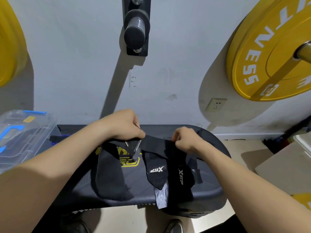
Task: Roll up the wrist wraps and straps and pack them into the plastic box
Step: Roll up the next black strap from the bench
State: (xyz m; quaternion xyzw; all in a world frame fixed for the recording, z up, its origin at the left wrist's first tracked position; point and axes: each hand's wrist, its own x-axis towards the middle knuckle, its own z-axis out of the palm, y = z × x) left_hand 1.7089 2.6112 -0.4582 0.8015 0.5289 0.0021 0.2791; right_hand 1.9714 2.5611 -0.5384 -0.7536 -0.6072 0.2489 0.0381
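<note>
The black strap [158, 142] is held stretched just above the far part of the bench pad [139, 184], between 2 hands. The left hand [124, 125] pinches 1 end; the right hand [186, 140] pinches the other. This tension probably flattens the webbing so that a roll starts evenly. 2 logo wraps [157, 174] and 1 plain strap [109, 174] lie unrolled nearer the person. The plastic box [25, 132] stands at the left, well apart from the hands.

"xtep" on wraps [157, 172], "ness" on yellow plate [252, 47].
</note>
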